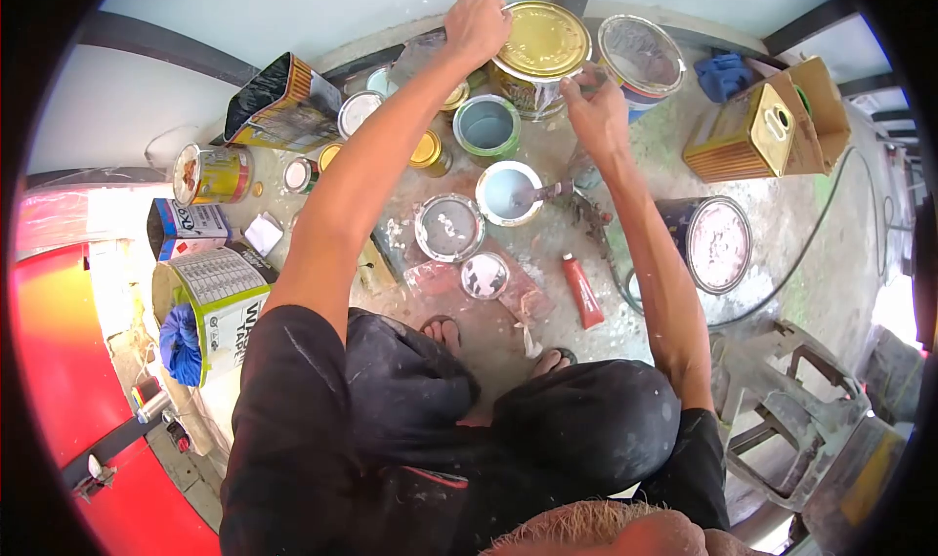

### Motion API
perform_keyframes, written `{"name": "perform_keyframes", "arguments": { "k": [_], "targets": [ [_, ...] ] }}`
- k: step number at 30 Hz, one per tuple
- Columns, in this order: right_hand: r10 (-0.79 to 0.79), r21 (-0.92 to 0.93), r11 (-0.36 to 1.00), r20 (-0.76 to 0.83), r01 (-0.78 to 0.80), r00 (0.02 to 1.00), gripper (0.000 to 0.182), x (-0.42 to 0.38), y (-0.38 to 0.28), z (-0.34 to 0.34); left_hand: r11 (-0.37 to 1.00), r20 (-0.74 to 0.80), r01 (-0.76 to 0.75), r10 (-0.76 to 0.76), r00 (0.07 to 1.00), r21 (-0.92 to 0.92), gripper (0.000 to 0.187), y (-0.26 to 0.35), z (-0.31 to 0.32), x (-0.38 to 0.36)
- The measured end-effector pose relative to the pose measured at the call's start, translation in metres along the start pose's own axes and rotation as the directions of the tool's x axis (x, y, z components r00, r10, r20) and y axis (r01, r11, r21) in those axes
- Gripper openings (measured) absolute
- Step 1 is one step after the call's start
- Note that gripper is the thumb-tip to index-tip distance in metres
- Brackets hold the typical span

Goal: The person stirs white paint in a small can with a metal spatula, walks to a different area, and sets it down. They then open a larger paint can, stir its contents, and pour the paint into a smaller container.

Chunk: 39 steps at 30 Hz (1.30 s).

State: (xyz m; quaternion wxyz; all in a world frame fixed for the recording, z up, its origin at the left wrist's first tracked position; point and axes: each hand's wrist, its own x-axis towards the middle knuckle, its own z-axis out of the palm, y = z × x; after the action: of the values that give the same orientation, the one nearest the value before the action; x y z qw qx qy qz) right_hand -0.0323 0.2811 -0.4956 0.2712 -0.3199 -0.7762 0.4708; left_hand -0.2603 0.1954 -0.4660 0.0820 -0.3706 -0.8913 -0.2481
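A large paint can (540,43) with a gold lid stands by the wall, drips down its side. My left hand (479,28) has its fingers curled against the left rim of that lid. On the near right side, my right hand (598,112) grips the can's rim with bent fingers. Right behind it is a bigger open paint bucket (640,56), its inside coated grey. Nearer to me sit an open can of grey-blue paint (487,128) and a white-rimmed tub of pale blue paint (504,194) with a brush (547,192) laid across its edge.
A red tube (583,292) and round lids (449,228) lie on the stained floor. A square tin (738,134) stands beside a cardboard box (811,116) at right. A dark hose (821,243) curves past a tipped can (718,245); a plastic stool (791,400) is near my right arm.
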Motion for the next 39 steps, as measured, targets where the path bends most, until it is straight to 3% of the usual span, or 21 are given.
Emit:
{"name": "perform_keyframes", "arguments": {
  "k": [5, 8, 11, 14, 17, 19, 21, 22, 24, 25, 26, 28, 30, 31, 32, 34, 37, 39],
  "targets": [
    [0.118, 0.229, 0.966, 0.036, -0.123, 0.992, 0.042, -0.001, -0.015, 0.004, 0.999, -0.061, 0.036, -0.038, 0.997, -0.039, 0.026, 0.003, -0.007, -0.001],
    [0.26, 0.48, 0.843, 0.032, -0.243, 0.965, 0.031, 0.013, -0.007, 0.01, 0.973, 0.025, 0.224, -0.223, 0.974, -0.047, 0.027, 0.004, -0.002, 0.009],
    [0.392, 0.557, 0.749, 0.062, -0.358, 0.918, 0.022, 0.018, -0.027, 0.003, 0.931, 0.191, 0.298, -0.26, 0.947, -0.211, 0.026, -0.008, -0.004, 0.019],
    [0.338, 0.576, 0.778, -0.046, -0.251, 0.94, 0.014, 0.027, -0.042, -0.002, 0.798, 0.086, 0.212, -0.198, 0.976, -0.564, 0.028, 0.004, -0.031, 0.032],
    [0.267, 0.628, 0.771, -0.163, -0.109, 0.95, 0.015, 0.027, -0.069, -0.031, 0.467, 0.209, 0.187, -0.005, 0.978, -0.864, 0.046, 0.044, -0.099, 0.048],
    [0.208, 0.591, 0.807, -0.29, 0.004, 0.934, 0.016, 0.031, -0.059, -0.06, 0.599, -0.07, -0.084, 0.048, 0.996, -0.796, 0.017, 0.085, -0.119, 0.026],
    [0.003, 0.416, 0.891, -0.408, 0.183, 0.913, 0.01, 0.015, -0.042, -0.102, 0.627, 0.175, 0.061, 0.121, 0.977, -0.777, 0.042, 0.101, -0.117, 0.011],
    [0.022, 0.336, 0.934, -0.393, 0.121, 0.919, 0.02, 0.003, -0.025, -0.129, 0.664, 0.0, -0.063, 0.094, 0.996, -0.745, 0.03, 0.108, -0.08, -0.006],
    [-0.055, 0.203, 0.964, -0.485, 0.174, 0.873, 0.01, -0.041, -0.029, -0.171, 0.513, -0.18, -0.327, 0.315, 0.932, -0.793, 0.03, 0.114, -0.052, -0.04],
    [-0.147, 0.068, 0.977, -0.484, 0.204, 0.863, 0.01, -0.062, -0.027, -0.189, 0.465, 0.086, -0.08, 0.325, 0.942, -0.882, 0.026, 0.124, -0.07, -0.07],
    [-0.231, -0.071, 0.972, -0.476, 0.225, 0.849, 0.01, -0.083, -0.022, -0.207, 0.497, 0.186, -0.065, 0.438, 0.879, -0.865, 0.028, 0.121, -0.064, -0.082],
    [-0.364, -0.422, 0.889, -0.421, 0.176, 0.831, 0.012, -0.119, -0.02, -0.23, 0.591, 0.089, -0.314, 0.552, 0.829, -0.743, 0.029, 0.111, -0.053, -0.101],
    [-0.418, -0.601, 0.783, -0.322, 0.157, 0.85, 0.011, -0.148, -0.028, -0.242, 0.649, 0.07, -0.376, 0.552, 0.831, -0.661, 0.031, 0.087, -0.056, -0.102],
    [-0.514, -0.733, 0.654, -0.251, 0.186, 0.82, 0.012, -0.155, -0.028, -0.252, 0.687, -0.055, -0.349, 0.411, 0.91, -0.638, 0.03, 0.07, -0.043, -0.099],
    [-0.585, -0.836, 0.506, -0.154, 0.21, 0.796, 0.013, -0.162, -0.027, -0.259, 0.702, -0.016, -0.186, 0.242, 0.97, -0.687, 0.031, 0.058, -0.05, -0.093],
    [-0.612, -0.86, 0.419, -0.032, 0.29, 0.79, 0.014, -0.177, -0.01, -0.266, 0.708, -0.198, -0.177, 0.054, 0.979, -0.683, 0.041, 0.007, -0.028, -0.065],
    [-0.614, -0.862, 0.367, 0.059, 0.351, 0.787, 0.013, -0.201, 0.022, -0.269, 0.687, 0.219, 0.218, -0.087, 0.972, -0.693, 0.057, -0.053, -0.017, -0.045],
    [-0.601, -0.86, 0.371, 0.065, 0.35, 0.796, 0.012, -0.214, 0.046, -0.274, 0.8, 0.369, 0.216, 0.008, 0.929, -0.56, 0.067, -0.051, -0.028, -0.053]
  ]
}}
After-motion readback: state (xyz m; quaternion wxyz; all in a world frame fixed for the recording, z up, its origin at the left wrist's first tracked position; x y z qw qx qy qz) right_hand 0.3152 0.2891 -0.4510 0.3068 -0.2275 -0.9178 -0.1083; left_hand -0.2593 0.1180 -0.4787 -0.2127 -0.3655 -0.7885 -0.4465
